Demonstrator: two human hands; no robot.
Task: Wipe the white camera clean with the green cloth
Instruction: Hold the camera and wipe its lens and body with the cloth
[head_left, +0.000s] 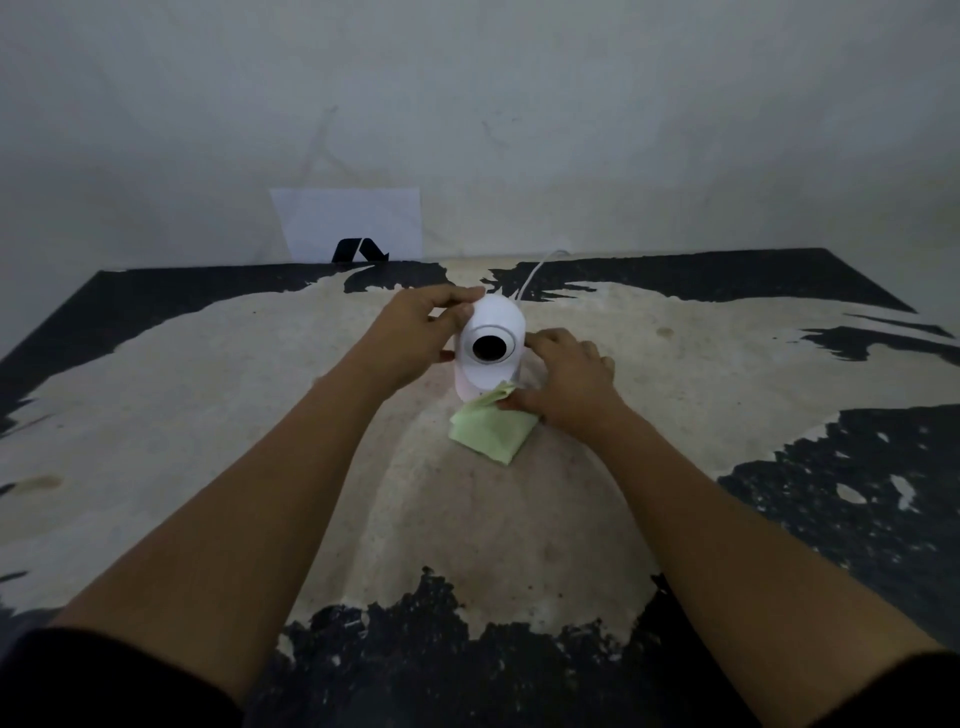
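On the tabletop (208, 395), your left hand (415, 332) grips the white camera (488, 343); your right hand (566, 379) pinches the green cloth (491, 434). Loosen your grip and wiping may topple it.

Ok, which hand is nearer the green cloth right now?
Right. The right hand has its thumb on the green cloth by the base of the white camera. The left hand is up on the camera's head, clear of the cloth.

Just one head cam, wide-angle, looking forward and down over the bench (208, 415). Close-up, arm's reach; wall (623, 130) behind.
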